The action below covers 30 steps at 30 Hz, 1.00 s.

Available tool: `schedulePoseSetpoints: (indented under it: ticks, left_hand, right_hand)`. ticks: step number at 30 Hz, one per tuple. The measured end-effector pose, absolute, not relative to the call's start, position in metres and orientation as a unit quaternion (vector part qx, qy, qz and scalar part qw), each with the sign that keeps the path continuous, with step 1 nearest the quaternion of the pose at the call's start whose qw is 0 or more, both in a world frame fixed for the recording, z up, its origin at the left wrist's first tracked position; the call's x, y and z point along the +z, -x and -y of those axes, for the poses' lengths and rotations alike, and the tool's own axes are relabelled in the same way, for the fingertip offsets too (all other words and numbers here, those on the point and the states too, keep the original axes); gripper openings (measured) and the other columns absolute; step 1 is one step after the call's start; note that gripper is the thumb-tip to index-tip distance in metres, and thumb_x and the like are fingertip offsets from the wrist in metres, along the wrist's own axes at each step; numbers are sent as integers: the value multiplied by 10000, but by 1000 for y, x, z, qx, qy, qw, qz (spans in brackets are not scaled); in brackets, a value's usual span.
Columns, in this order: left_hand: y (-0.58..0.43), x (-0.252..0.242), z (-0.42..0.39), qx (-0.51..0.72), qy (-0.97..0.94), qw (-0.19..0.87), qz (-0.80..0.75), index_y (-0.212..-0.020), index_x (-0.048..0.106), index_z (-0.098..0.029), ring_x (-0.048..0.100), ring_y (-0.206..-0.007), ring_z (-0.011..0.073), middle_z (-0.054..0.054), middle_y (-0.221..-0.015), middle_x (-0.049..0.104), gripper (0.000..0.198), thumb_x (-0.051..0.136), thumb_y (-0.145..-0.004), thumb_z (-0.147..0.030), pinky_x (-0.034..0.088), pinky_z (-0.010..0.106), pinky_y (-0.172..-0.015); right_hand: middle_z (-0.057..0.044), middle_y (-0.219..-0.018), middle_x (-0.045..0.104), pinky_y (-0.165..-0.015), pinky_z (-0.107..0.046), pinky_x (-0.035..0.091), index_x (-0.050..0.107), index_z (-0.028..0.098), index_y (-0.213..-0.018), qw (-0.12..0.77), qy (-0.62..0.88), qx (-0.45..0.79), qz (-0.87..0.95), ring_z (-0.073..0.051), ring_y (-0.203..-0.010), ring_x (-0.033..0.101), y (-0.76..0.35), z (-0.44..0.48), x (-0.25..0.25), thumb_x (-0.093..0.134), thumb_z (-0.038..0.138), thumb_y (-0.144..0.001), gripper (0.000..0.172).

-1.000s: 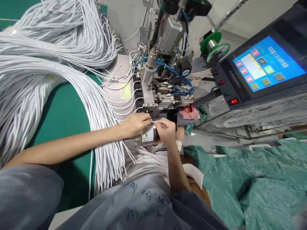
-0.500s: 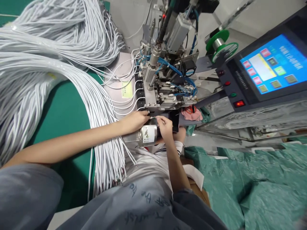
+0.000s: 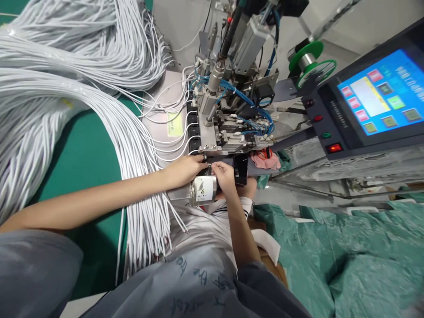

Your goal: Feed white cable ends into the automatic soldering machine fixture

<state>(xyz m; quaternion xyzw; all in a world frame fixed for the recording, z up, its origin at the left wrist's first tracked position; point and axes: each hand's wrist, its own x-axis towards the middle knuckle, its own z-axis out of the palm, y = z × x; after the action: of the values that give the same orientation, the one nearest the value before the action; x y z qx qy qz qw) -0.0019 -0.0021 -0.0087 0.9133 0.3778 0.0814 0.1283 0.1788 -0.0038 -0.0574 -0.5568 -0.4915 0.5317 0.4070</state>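
Observation:
My left hand [image 3: 187, 171] is closed at the front corner of a metal wire-clamping machine [image 3: 208, 134], its fingertips on the end of a white cable that is mostly hidden by the hand. Close beside it, my right hand [image 3: 224, 177] pinches the thin wire end [image 3: 209, 165] of that cable. The two sets of fingertips almost touch. Several white cables [image 3: 174, 140] run into black clamps [image 3: 194, 131] along the machine's left side. Just below my hands lies a clear container with a white label [image 3: 203, 189].
A big bundle of white cables [image 3: 109, 97] covers much of the green table [image 3: 89, 154] at left. A touchscreen panel [image 3: 380, 95] and a green wire spool [image 3: 309, 66] stand at right. A dark phone [image 3: 240, 169] and a pink cloth [image 3: 265, 160] lie near my right hand.
My right hand has moved a little left, closer to my left hand, and the stretch of thin wire between them has shortened. My left hand stays at the clamp corner.

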Motion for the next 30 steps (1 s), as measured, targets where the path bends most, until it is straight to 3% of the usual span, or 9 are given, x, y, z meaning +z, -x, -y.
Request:
schedulePoseSetpoints:
  ticks: [11,15,18,25,27,30]
  left_hand:
    - [-2,1,6,-4,-933,43,-357,-1165,536,-85,588,-832,219,112,-939,538,321,391,-878,-85,492,317,-672]
    - [-2,1,6,-4,-933,53,-356,-1166,531,-82,584,-829,214,115,-947,535,319,385,-883,-81,492,317,-672]
    - [-1,0,6,-3,-933,51,-355,-1171,529,-82,581,-836,210,117,-954,534,321,383,-885,-81,490,313,-676]
    - [-3,2,7,-9,-931,25,-364,-1176,528,-90,587,-822,195,114,-947,541,317,381,-896,-101,482,285,-647]
    - [-2,5,8,-8,-929,19,-370,-1132,559,-93,593,-808,192,114,-925,555,296,409,-877,-88,472,275,-628]
    - [0,13,12,-26,-920,17,-392,-874,637,-88,604,-773,211,114,-822,584,183,468,-815,-48,443,267,-562]
  right_hand:
    - [48,-497,457,-476,-231,318,552,175,-644,418,553,542,474,-90,-475,404,-175,3,-61,576,344,-683,175]
    - [12,-618,543,-495,-236,385,590,175,-736,426,554,543,467,-109,-541,491,-175,1,-58,592,370,-694,200]
    - [11,-619,539,-483,-232,394,574,178,-699,412,551,552,472,-115,-550,510,-176,-3,-57,626,358,-664,190]
    - [52,-523,443,-458,-205,304,487,189,-641,373,538,587,478,-82,-475,399,-176,-3,-63,564,383,-720,223]
    - [68,-502,370,-453,-207,267,432,198,-606,370,520,590,494,-75,-457,334,-175,-2,-66,533,420,-743,280]
    - [71,-506,314,-460,-215,244,398,207,-595,368,513,566,530,-83,-464,290,-175,-5,-70,504,451,-763,316]
